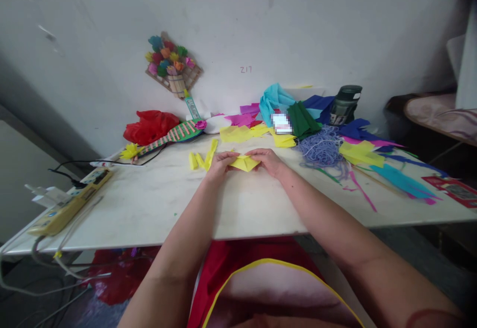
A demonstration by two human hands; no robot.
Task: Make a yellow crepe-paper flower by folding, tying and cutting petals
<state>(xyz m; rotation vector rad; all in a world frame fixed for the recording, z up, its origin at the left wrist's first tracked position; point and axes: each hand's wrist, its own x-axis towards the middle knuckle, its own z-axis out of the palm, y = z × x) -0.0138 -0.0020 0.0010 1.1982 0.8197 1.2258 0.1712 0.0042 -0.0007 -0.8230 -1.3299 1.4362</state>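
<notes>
Between my two hands is a folded piece of yellow crepe paper (245, 163), creased to a point on its near side. My left hand (222, 163) pinches its left end, thumb and fingers closed. On the other end, my right hand (269, 161) grips it in the same way. Just left of my left hand lie several small yellow paper rolls (193, 161) and a longer yellow strip (213, 152). Beyond my hands, flat yellow paper sheets (235, 134) rest on the white table (149, 204).
At right are a tangle of purple yarn (321, 146), a dark bottle (346, 105) and coloured paper scraps (402, 179). A power strip (70, 203) with cables runs along the left edge. A pipa-shaped craft (179, 133) and red plastic bag (151, 128) lie near the wall.
</notes>
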